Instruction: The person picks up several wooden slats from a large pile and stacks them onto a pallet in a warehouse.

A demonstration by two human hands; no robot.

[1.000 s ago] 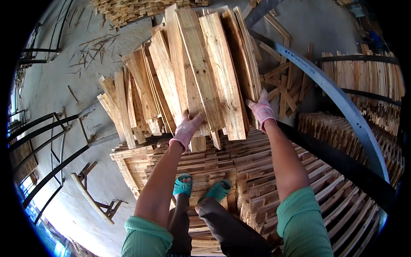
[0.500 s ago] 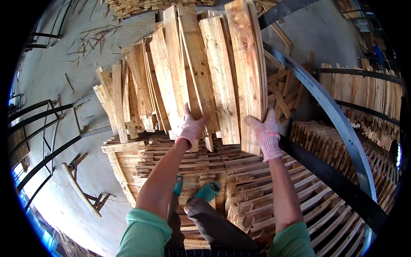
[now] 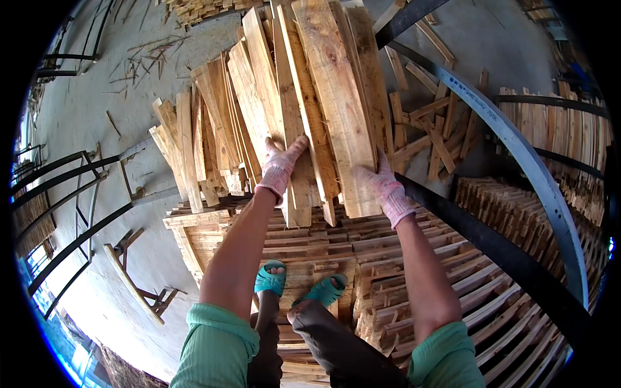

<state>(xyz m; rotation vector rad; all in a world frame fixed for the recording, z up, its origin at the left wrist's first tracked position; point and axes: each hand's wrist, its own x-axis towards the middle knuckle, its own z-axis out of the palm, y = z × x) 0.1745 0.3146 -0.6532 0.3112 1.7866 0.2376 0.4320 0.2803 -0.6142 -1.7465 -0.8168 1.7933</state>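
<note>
Several rough wooden planks stand side by side in a leaning row in front of me. My left hand point(image 3: 279, 169), in a pinkish-white knit glove, lies against the lower part of a narrow plank point(image 3: 299, 194). Its thumb and fingers are spread apart, the thumb reaching the edge of the thicker plank point(image 3: 313, 129) to its right. My right hand point(image 3: 383, 189), gloved alike, is closed on the lower right edge of a wide plank point(image 3: 336, 103). The thumb lies on that plank's face; the other fingers are partly hidden. Another board point(image 3: 372, 71) leans behind it.
I stand in teal sandals on stacked boards point(image 3: 304, 255). A black metal bar point(image 3: 479, 236) and a curved grey beam point(image 3: 517, 149) cross on the right. Loose offcuts point(image 3: 440, 139) lie beyond them. A small wooden stand point(image 3: 139, 278) and black rails point(image 3: 71, 174) are at left.
The wide plank and my right hand have moved left, closer to my left hand. The plank's top now tilts left, and the board behind it shows. My left hand has shifted slightly up the planks.
</note>
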